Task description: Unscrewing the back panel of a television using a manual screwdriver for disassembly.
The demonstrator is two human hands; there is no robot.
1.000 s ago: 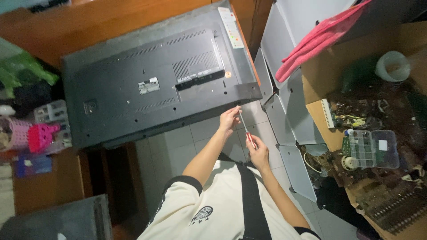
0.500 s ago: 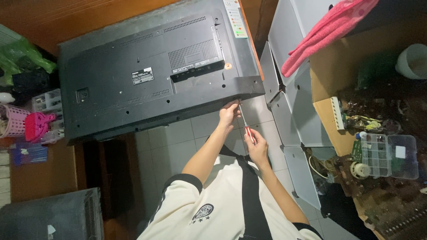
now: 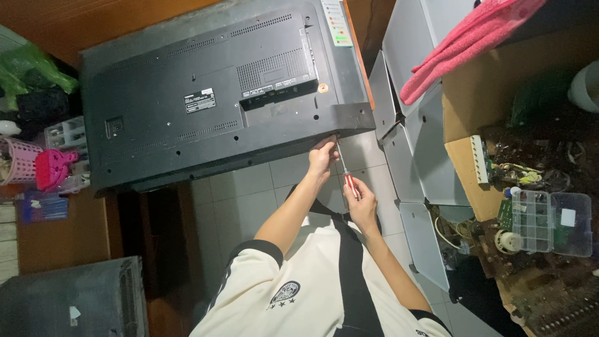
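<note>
A large flat television lies back side up, its dark grey rear panel facing me. My left hand rests against the panel's near edge by the right corner, fingers pinched around the shaft tip of a screwdriver. My right hand grips the screwdriver's red handle just below. The thin shaft points up at the television's edge.
Grey panels lean to the right, with a pink cloth on top. A cluttered bench at right holds a clear compartment box, circuit boards and wires. A pink basket stands at left and a dark box at bottom left. Tiled floor lies below.
The view has shifted slightly, so the television sits higher and further left. Both hands have stayed at the panel's near edge with the screwdriver.
</note>
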